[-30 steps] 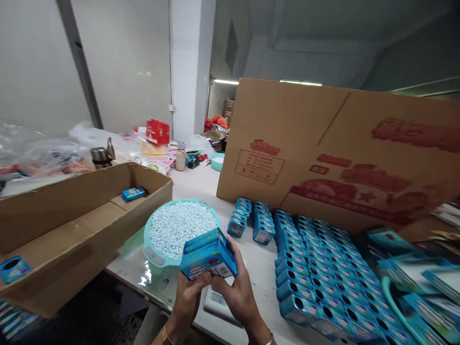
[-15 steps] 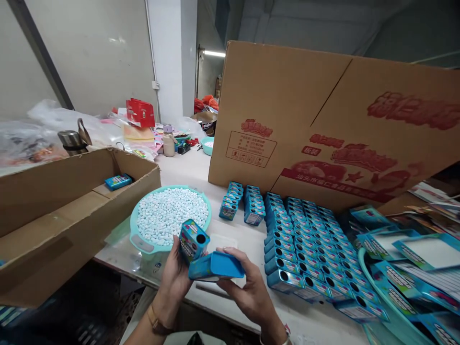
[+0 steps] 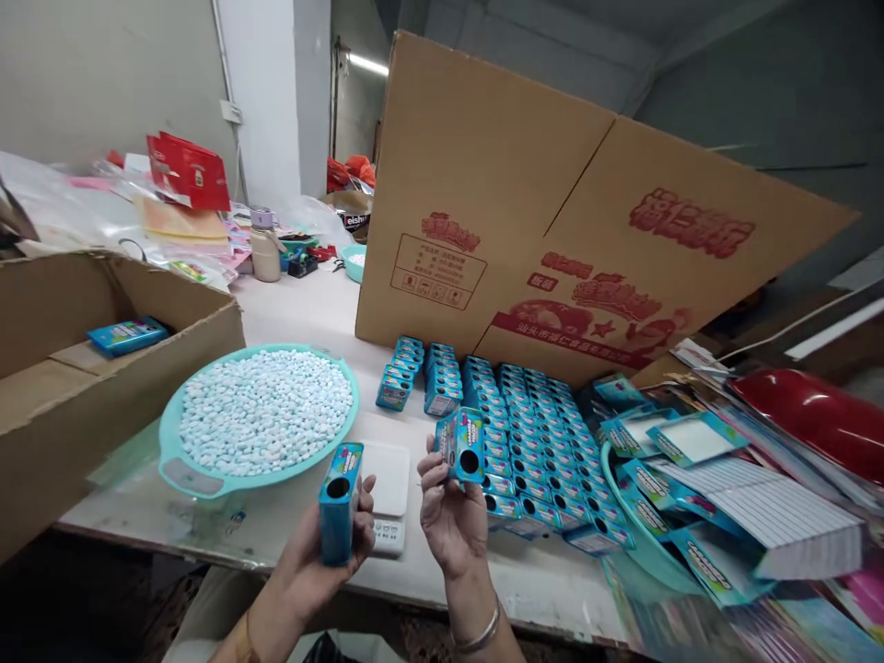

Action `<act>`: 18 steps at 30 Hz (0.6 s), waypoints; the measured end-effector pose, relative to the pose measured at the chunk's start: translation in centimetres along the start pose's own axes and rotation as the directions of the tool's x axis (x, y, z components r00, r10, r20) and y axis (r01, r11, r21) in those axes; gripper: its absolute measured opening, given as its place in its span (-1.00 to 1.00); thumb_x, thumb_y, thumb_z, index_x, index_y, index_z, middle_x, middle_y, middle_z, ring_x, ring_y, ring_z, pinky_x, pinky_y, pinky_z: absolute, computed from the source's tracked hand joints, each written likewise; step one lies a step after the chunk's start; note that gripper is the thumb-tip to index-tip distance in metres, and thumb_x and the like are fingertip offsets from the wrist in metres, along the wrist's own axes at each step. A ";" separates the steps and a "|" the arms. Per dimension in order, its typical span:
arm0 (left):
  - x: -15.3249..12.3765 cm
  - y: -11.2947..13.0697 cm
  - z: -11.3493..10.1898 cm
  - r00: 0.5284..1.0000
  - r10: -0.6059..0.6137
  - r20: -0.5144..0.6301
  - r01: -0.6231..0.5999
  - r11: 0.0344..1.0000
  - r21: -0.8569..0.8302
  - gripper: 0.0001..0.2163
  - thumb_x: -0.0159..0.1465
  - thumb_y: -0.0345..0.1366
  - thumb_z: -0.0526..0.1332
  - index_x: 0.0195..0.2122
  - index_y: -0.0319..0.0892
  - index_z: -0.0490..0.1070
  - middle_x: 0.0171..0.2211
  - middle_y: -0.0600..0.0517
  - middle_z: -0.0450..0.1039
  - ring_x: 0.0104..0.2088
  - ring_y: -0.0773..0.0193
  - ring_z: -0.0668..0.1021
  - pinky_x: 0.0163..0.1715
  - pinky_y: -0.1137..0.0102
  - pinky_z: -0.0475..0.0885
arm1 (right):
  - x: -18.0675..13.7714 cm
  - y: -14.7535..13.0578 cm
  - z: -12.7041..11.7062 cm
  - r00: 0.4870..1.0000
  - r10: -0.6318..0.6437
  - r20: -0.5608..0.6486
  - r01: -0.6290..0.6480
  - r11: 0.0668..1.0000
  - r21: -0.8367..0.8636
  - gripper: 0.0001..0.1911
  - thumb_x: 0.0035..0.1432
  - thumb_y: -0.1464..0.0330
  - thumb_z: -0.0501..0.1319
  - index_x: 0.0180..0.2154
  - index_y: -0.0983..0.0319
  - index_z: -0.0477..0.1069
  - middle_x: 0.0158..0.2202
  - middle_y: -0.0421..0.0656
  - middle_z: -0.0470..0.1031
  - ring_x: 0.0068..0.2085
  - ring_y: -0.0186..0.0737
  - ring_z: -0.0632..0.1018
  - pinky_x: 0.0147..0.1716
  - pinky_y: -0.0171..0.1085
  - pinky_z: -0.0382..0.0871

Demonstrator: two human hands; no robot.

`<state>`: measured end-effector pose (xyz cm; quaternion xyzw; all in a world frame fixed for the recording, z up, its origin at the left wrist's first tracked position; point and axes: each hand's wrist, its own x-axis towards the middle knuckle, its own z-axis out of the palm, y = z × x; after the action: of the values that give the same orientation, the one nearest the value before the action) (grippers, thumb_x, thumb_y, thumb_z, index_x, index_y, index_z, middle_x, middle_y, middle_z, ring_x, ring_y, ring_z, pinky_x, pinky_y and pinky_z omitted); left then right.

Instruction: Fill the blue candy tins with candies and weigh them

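My left hand (image 3: 314, 562) grips a small blue tin (image 3: 339, 502) upright, its round hole facing me. My right hand (image 3: 447, 516) holds a second blue tin (image 3: 464, 445) upright, just right of the first, hole also toward me. Both hover over the table's front edge above a small white scale (image 3: 388, 493). Left of the hands sits a teal basin (image 3: 180, 465) heaped with white-blue candies (image 3: 266, 410). Rows of identical blue tins (image 3: 531, 433) lie on the table to the right.
A large printed cardboard carton (image 3: 552, 230) stands behind the tins. An open cardboard box (image 3: 158, 322) at left holds one blue tin (image 3: 128, 335). Flat blue cards (image 3: 691, 442) pile at right beside a red object (image 3: 815, 414). Clutter, a bottle (image 3: 266, 253) and red packets (image 3: 186, 170) lie at the back.
The two tins, held together a second ago, are now apart, one in each hand and both upright. The view has swung right and down.
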<state>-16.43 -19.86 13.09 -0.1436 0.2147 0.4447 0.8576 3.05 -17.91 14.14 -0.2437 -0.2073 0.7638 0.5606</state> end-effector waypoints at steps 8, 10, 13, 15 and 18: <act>-0.3 0.5 -0.7 0.991 -0.022 0.130 0.014 0.998 0.058 -0.61 0.29 -0.38 0.18 0.14 -0.31 0.28 -0.39 -0.01 0.44 -0.45 0.32 0.53 -0.39 0.40 0.54 | 0.8 -0.4 -1.9 0.975 0.201 -0.089 -0.206 0.977 -0.048 -0.68 0.01 0.13 0.32 -0.27 0.22 0.49 -0.43 -0.22 0.45 -0.48 -0.36 0.42 -0.49 -0.37 0.35; -0.3 0.9 -0.9 0.992 0.008 0.125 -0.016 0.998 0.059 -0.60 0.32 -0.35 0.17 0.17 -0.33 0.26 -0.39 -0.03 0.47 -0.39 0.27 0.57 -0.28 0.32 0.56 | 1.0 -1.0 -2.3 0.982 0.157 -0.107 -0.177 0.961 -0.214 -0.69 -0.05 0.19 0.36 -0.28 0.24 0.49 -0.40 -0.19 0.49 -0.43 -0.32 0.45 -0.43 -0.35 0.36; 0.3 0.9 -1.2 0.997 0.070 0.029 -0.073 0.989 0.128 -0.64 0.36 -0.28 0.14 0.15 -0.31 0.30 -0.36 -0.07 0.53 -0.32 0.19 0.61 -0.17 0.18 0.55 | 1.3 -1.5 -2.9 0.970 0.227 -0.087 -0.240 0.841 -0.484 -0.71 -0.06 0.26 0.38 -0.28 0.27 0.48 -0.40 -0.21 0.48 -0.42 -0.34 0.45 -0.40 -0.38 0.30; 1.1 0.2 -1.6 0.989 0.124 -0.080 -0.105 0.972 0.211 -0.70 0.36 -0.29 0.16 0.07 -0.29 0.37 -0.34 -0.08 0.57 -0.32 0.17 0.63 -0.20 0.21 0.56 | 1.6 -1.1 -3.4 0.933 0.342 -0.108 -0.333 0.711 -0.620 -0.73 -0.03 0.23 0.37 -0.35 0.28 0.47 -0.49 -0.25 0.42 -0.48 -0.38 0.39 -0.46 -0.40 0.23; 2.1 -1.3 -2.3 0.982 0.110 -0.151 -0.065 0.959 0.277 -0.75 0.31 -0.34 0.22 -0.01 -0.31 0.42 -0.29 -0.10 0.61 -0.34 0.15 0.65 -0.21 0.27 0.56 | 2.3 0.1 -3.8 0.889 0.419 -0.183 -0.423 0.603 -0.676 -0.66 0.00 0.12 0.36 -0.37 0.27 0.44 -0.52 -0.27 0.38 -0.50 -0.39 0.37 -0.48 -0.39 0.21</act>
<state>-14.85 -20.13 10.12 -0.0515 0.3497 0.4354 0.8280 4.70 -15.61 10.75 -0.4810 -0.4155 0.7367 0.2307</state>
